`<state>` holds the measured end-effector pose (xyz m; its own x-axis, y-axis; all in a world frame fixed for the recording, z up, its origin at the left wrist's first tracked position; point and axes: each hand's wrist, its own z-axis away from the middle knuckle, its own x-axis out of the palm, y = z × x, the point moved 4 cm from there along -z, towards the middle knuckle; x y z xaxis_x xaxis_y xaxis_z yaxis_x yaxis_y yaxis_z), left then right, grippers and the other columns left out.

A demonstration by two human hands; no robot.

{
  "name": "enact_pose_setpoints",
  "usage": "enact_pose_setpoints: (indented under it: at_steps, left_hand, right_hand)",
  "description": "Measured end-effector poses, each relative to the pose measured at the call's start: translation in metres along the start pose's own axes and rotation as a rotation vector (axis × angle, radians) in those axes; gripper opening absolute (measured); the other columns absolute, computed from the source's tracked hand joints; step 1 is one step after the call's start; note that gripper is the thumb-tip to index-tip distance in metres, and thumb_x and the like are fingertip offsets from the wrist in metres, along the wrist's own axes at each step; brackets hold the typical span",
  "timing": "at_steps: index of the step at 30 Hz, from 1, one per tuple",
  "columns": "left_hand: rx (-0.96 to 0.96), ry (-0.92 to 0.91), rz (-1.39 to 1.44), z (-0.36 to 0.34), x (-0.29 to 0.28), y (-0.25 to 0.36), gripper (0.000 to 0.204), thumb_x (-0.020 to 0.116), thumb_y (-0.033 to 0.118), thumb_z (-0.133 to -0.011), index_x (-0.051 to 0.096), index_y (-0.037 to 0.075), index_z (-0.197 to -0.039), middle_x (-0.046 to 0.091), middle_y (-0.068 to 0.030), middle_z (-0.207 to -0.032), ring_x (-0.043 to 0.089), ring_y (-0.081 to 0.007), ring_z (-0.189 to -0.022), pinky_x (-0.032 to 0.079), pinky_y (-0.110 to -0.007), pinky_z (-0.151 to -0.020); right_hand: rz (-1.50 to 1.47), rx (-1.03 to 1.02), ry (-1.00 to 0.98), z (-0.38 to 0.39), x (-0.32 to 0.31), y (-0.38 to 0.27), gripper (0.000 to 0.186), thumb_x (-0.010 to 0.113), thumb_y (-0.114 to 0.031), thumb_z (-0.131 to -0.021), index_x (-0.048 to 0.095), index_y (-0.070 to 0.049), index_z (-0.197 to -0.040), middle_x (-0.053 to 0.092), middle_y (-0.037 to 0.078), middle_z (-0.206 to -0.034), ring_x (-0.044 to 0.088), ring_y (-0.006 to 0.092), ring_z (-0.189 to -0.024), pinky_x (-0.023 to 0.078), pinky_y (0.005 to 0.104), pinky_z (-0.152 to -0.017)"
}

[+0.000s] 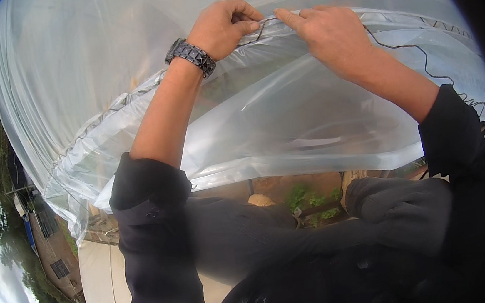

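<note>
Head view. Two bare hands work at the upper edge of a sheet of clear plastic film [285, 111] stretched over a curved frame. The left hand [221, 28], with a dark studded wristband [190, 56] on its wrist, is curled almost shut: thumb and forefinger pinch the end of a thin zigzag wire [403, 46] where it meets the film's folded edge. The right hand [331, 35] lies flat and mostly open on the same edge, its forefinger stretched out and pressing down just beside the left thumb; it encloses nothing.

The wire's long axis runs along the edge of the film, from the left grip under the right hand and away toward the right rim of the picture, where it wavers loose above the film. The free length therefore lies to the right of both hands, and the right hand is the nearer to it; the left hand holds only the near end. A metal channel seems to run under the fold, but it is mostly hidden.

Count: two hands, one wire, one wristband, one film sheet with a loose lower flap. Below the flap show dark sleeves [149, 191], soil with a few green plants [312, 200], and at far left trees and a brick building [52, 248].
</note>
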<state>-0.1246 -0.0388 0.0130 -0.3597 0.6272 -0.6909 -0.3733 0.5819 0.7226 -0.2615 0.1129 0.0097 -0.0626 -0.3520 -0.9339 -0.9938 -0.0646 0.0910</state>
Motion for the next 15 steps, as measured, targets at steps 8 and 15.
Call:
enact_pose_setpoints:
  at_steps: [8, 15]
  left_hand:
    - [-0.069, 0.240, -0.229, -0.008, 0.019, 0.006, 0.019, 0.071, 0.019, -0.091, 0.072, 0.001, -0.095, 0.074, -0.0124, -0.085, 0.068, -0.0214, -0.077, 0.054, -0.035, -0.073]
    - [0.089, 0.327, -0.209, -0.001, 0.020, 0.000, 0.013, 0.071, 0.016, -0.089, 0.072, 0.003, -0.090, 0.073, -0.0113, -0.086, 0.068, -0.0239, -0.075, 0.054, -0.037, -0.070]
  right_hand:
    - [0.006, 0.004, -0.037, -0.001, -0.003, -0.005, 0.058, 0.067, -0.005, -0.078, 0.061, -0.007, -0.136, 0.069, 0.005, -0.082, 0.069, 0.0269, -0.079, 0.056, 0.0383, -0.063]
    - [-0.034, 0.043, -0.072, -0.003, 0.001, 0.000, 0.057, 0.064, -0.003, -0.080, 0.062, -0.010, -0.137, 0.069, 0.007, -0.086, 0.068, 0.0264, -0.083, 0.055, 0.0402, -0.065]
